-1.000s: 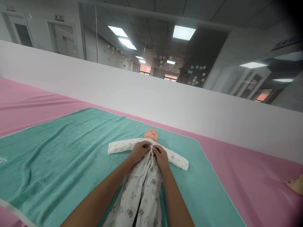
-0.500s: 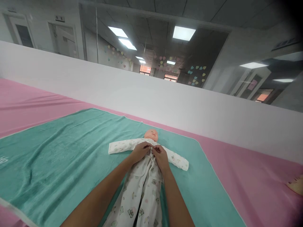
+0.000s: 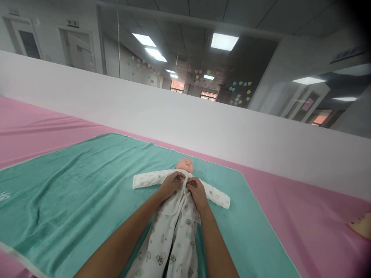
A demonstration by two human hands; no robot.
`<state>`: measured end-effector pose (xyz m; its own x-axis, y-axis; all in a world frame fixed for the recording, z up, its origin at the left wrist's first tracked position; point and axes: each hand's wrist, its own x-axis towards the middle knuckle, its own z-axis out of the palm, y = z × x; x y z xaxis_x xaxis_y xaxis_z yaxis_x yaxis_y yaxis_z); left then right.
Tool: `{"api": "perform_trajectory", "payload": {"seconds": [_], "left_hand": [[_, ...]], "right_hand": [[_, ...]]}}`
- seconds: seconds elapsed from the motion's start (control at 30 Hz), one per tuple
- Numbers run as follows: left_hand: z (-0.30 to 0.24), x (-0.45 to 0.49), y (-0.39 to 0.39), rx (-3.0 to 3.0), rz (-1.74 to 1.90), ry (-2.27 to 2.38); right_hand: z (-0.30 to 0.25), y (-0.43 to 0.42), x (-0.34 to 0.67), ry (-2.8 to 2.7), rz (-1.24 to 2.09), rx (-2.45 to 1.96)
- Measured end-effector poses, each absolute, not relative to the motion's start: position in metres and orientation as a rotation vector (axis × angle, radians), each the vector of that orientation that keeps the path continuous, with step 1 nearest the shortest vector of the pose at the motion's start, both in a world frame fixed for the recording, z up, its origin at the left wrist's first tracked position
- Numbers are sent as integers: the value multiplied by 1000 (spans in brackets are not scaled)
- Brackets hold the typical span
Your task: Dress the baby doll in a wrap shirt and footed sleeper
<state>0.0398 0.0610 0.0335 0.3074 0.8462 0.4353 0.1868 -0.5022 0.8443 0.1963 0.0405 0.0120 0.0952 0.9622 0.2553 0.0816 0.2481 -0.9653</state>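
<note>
A baby doll (image 3: 185, 165) lies on its back on a green towel (image 3: 87, 185), its head toward the wall. It wears a white printed baby jacket (image 3: 171, 206) with both sleeves spread out, and matching trousers (image 3: 162, 243). At the upper chest, my left hand (image 3: 171, 183) is closed, fingertips at the jacket's front edge just under the collar. My right hand (image 3: 197, 190) pinches the opposite front edge there. Any small fastener between the fingertips is too small to make out.
Pink cloth (image 3: 290, 200) spreads under and around the towel. Behind it stands a low white wall (image 3: 185, 119) with a reflective glass panel (image 3: 197, 50) above. At the far right edge, part of another person's foot (image 3: 362, 226) shows.
My left fingers have drawn slightly apart from my right ones, showing more of the jacket's front edge. The doll stays in place.
</note>
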Motion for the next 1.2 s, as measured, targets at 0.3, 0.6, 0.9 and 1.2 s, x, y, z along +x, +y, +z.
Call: {"api": "perform_trajectory", "payload": {"seconds": [0.3, 0.6, 0.9, 1.2], "left_hand": [[28, 39, 66, 2080, 1239, 827], [24, 38, 70, 2086, 1258, 813], [30, 35, 39, 2184, 1382, 1049], [35, 28, 13, 2301, 1098, 1103]], "right_hand": [[18, 34, 196, -1353, 842, -1173], [18, 33, 199, -1435, 765, -1141], [28, 15, 189, -1513, 741, -1193], [37, -12, 194, -1839, 641, -1347]]}}
